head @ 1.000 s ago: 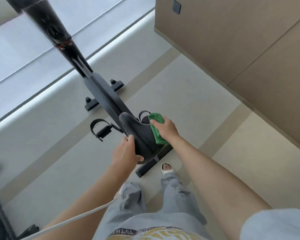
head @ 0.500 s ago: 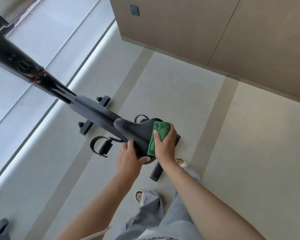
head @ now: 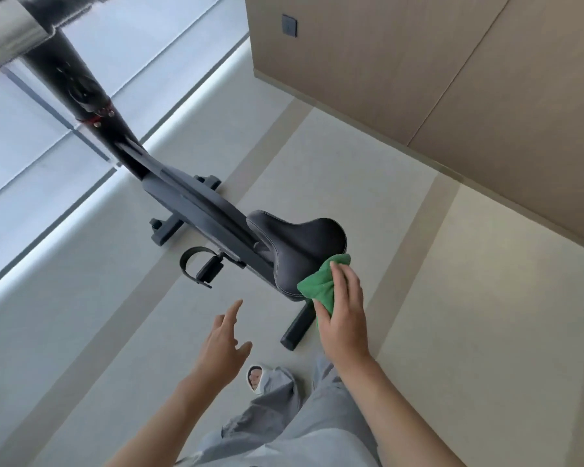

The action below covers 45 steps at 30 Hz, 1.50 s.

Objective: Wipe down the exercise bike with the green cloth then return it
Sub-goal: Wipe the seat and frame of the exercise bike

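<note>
The black exercise bike point(head: 196, 203) stands on the pale floor, its post rising to the top left and its black saddle point(head: 297, 244) pointing toward me. My right hand point(head: 343, 315) presses the green cloth point(head: 319, 286) against the saddle's rear right edge, fingers mostly straight over the cloth. My left hand point(head: 223, 345) hovers in the air below and left of the saddle, fingers spread, touching nothing. A pedal with a strap point(head: 201, 267) hangs on the bike's left side.
A tan wood-panelled wall point(head: 452, 79) with a dark switch point(head: 289, 25) runs along the right. A large window point(head: 31, 129) fills the left. The bike's rear foot bar point(head: 295, 328) lies near my sandalled foot point(head: 257, 377).
My left hand has let go of the saddle's rear and pulled back toward me. My right hand slid the cloth from the saddle's top to its rear right edge.
</note>
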### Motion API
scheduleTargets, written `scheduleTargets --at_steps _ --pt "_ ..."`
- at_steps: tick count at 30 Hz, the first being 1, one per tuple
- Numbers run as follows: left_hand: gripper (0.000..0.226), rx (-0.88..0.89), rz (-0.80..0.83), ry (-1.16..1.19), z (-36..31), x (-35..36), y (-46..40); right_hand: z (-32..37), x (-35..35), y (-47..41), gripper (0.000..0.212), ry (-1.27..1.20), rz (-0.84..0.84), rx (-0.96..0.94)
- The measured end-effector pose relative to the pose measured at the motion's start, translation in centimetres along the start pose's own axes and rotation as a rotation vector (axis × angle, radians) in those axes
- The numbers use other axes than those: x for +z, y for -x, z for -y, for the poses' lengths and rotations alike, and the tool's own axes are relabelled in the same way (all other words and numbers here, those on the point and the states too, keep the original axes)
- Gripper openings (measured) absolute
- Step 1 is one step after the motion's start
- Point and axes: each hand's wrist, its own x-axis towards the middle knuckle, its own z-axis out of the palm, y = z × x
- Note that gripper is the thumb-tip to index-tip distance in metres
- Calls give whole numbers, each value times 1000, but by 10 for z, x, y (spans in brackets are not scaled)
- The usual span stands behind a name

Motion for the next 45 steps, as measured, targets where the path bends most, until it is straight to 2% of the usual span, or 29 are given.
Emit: scheduleTargets --at_steps 2,6,8,11,14,17,21,23,27,28,33,36,39,42,45 --pt "81 0 -8 37 3 -2 0 13 -3 -14 76 173 78 -143" --pt "72 34 -40 67 2 -6 -6 16 17 -39 86 562 393 -396" --pt "67 45 -40 74 2 -9 -8 10 25 -49 92 691 494 -481" --pt "60 43 -56 123 6 -9 -8 15 35 -64 95 799 504 -544" --pt "57 13 -41 175 12 1 -9 28 47 -64 105 865 487 -477" --pt "56 -6 -14 205 11 15 -9 46 64 -63 117 866 463 -313" --pt "54 12 13 218 2 30 -7 82 103 -106 117 867 439 -127" --pt "55 11 21 209 -2 32 -7 92 115 -140 108 828 455 -106" --pt "54 4 -10 221 -13 26 -8 92 113 -178 70 680 526 -223" --pt "54 -1 -22 228 -17 25 -9 91 109 -185 67 637 567 -236" --pt "53 5 -55 255 -45 26 -11 83 75 -208 90 451 777 -213" --pt "50 45 -126 287 -68 25 -13 58 47 -184 93 453 704 -273" --pt "64 81 -210 308 -88 27 -17 27 23 -153 100 517 605 -331" --pt "80 49 -218 334 -102 29 -22 10 8 -134 109 560 604 -331" --pt "78 -6 -264 384 -110 32 -28 13 12 -132 114 620 620 -310"
